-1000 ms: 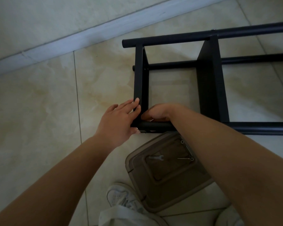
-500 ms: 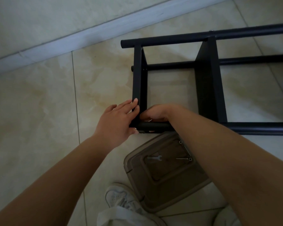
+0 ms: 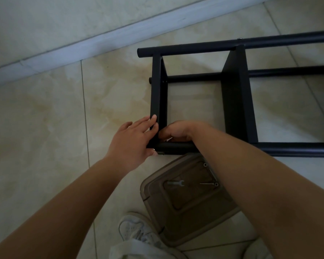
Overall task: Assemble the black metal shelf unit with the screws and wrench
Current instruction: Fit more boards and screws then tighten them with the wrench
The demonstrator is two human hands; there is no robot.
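Note:
The black metal shelf unit (image 3: 236, 94) lies on its side on the tile floor, with long tubes running to the right. My left hand (image 3: 131, 141) grips its near left corner: fingers on the end panel (image 3: 156, 86), thumb under the near tube (image 3: 176, 147). My right hand (image 3: 178, 131) reaches inside the frame with its fingers curled tight at the same corner. Whatever they pinch is hidden. A small wrench (image 3: 175, 183) and a long screw (image 3: 209, 183) lie on a brown plastic lid (image 3: 185, 221) just below the frame.
A second screw (image 3: 205, 164) shows on the lid beside my right forearm. A white shoe (image 3: 135, 230) and a light trouser leg are at the bottom edge. The wall's skirting board (image 3: 101, 42) runs diagonally behind the shelf unit. Bare tile floor lies to the left.
Both hands stay at the same corner of the frame. Only the view shifts slightly.

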